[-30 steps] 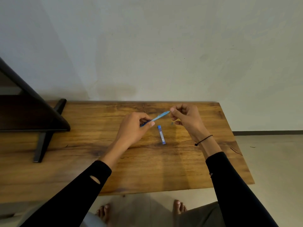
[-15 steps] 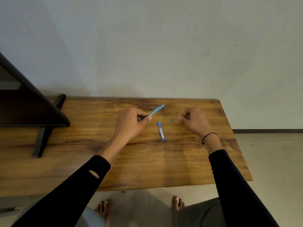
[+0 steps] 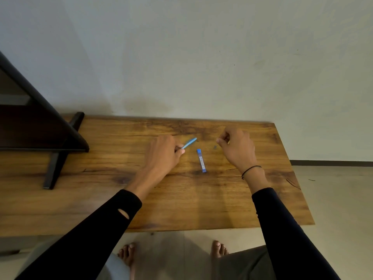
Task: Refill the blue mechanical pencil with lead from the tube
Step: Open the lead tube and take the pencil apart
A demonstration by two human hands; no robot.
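- Your left hand sat left of centre on the table, holding the pencil, which angled up and to the right.
- The lead tube lay flat between your hands, pointing away from you.
- Your right hand was to its right; a small piece lay just beside its fingertips.
- A stand stood at the table's far left.
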